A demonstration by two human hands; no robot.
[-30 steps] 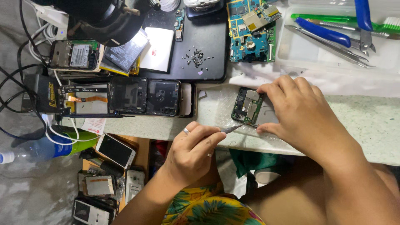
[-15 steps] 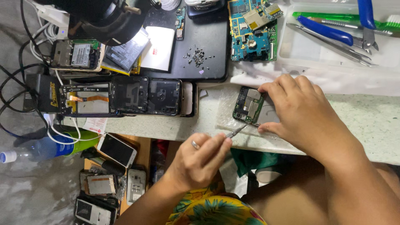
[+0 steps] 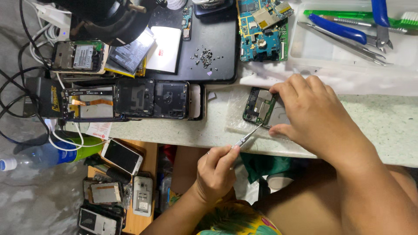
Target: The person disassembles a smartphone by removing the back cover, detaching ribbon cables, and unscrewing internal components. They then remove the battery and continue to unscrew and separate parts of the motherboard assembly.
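a person's left hand (image 3: 216, 169) pinches a slim screwdriver (image 3: 247, 136), its shaft slanting up and to the right so the tip meets the lower edge of a small green circuit board (image 3: 260, 105) lying on the pale worktop (image 3: 374, 122). the right hand (image 3: 315, 115), the nearer one, pins the board's right side with curled fingers.

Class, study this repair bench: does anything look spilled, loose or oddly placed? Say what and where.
A cluster of tiny loose screws lies scattered uncontained on the black mat. An opened phone juts over the counter edge. The left hand holds a thin tool to the circuit board steadied by the right hand.
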